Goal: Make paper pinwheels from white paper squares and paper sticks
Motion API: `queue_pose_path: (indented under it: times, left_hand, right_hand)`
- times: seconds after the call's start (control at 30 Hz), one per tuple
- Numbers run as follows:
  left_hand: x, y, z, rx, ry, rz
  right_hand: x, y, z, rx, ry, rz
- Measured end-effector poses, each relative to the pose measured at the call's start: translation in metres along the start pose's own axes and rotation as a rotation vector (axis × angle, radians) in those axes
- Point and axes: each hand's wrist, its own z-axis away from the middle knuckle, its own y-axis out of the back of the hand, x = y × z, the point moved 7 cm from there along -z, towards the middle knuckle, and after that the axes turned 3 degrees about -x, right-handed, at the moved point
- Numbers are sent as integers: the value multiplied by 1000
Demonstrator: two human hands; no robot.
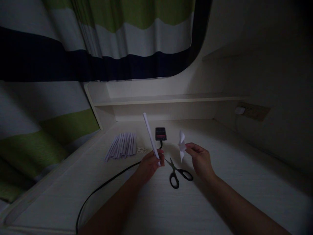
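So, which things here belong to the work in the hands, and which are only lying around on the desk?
In use:
- rolled paper tube, held in the left hand
- paper scrap, pinched by the right hand

Lying about:
- scissors, on the desk between the hands
- pile of paper tubes
- small black device with its cable

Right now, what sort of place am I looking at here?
Probably a home desk nook, dimly lit. A striped curtain hangs beside a white built-in shelf, with a wall outlet to the right. On the pale desk lie scissors and a row of rolled paper tubes.
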Motion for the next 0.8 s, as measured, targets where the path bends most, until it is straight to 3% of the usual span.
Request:
queue_pose_path:
  times: [0.27,0.47,0.8]
  left_hand:
    - [-2,2,-2,1,-3,-12]
    - [-2,9,-1,128,44,10]
    - [-10,17,-2,213,102,3]
  right_hand:
    - [1,-2,0,-28,-22,-30]
    - [3,-3,0,-49,-29,-52]
    - [2,-10,5,-98,-81,-51]
